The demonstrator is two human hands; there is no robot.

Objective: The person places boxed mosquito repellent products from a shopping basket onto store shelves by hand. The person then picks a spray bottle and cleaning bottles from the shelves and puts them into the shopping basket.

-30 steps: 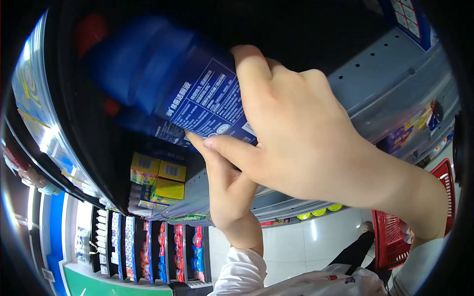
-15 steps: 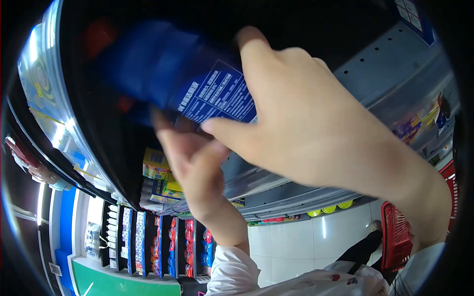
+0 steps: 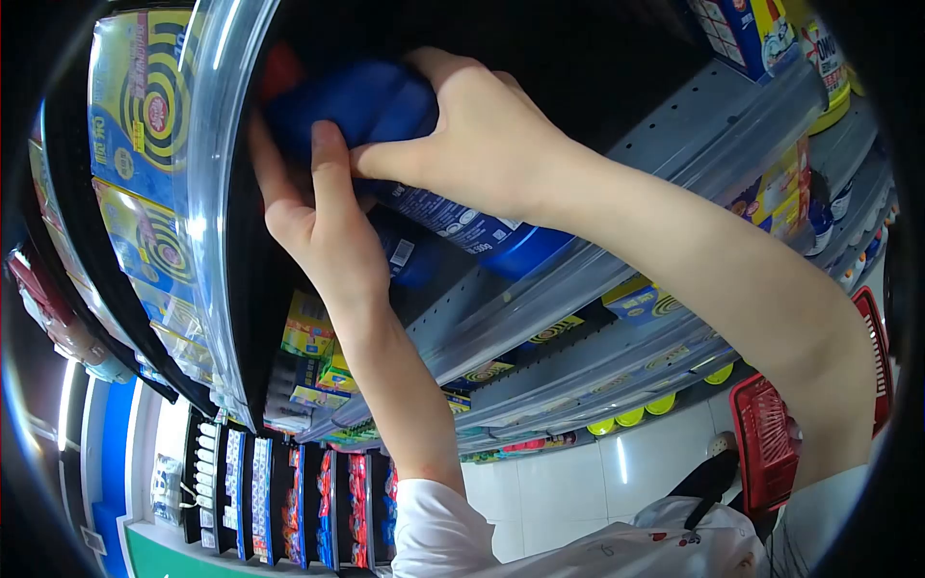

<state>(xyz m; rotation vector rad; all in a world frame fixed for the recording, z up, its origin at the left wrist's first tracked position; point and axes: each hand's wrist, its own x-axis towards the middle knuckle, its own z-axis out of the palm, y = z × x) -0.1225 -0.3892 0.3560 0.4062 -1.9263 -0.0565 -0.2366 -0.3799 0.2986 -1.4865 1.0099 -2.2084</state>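
Note:
A dark blue bottle [image 3: 385, 101] with white label print lies slanted across the shelf, its red cap [image 3: 281, 72] toward the upper left. My right hand [image 3: 482, 135] is wrapped over the bottle's upper part, thumb toward the cap end. From below, my left hand [image 3: 332, 226] grips near the cap end, its thumb on the blue surface and some fingers hidden behind. Under the bottle, a second dark blue container [image 3: 409, 252] with a barcode is partly covered by my left hand and the first bottle.
Clear plastic edging [image 3: 226, 193] runs along the shelf at left, beside mosquito-coil boxes [image 3: 145, 96]. A grey perforated shelf [image 3: 665, 120] extends right. A red basket [image 3: 766, 438] hangs near my right forearm. Below are white floor tiles [image 3: 568, 482] and racks of packets [image 3: 294, 491].
The bottle has shifted right in view and more of its lower end shows. My left hand has moved up and left onto the cap end. The second blue container has come into view.

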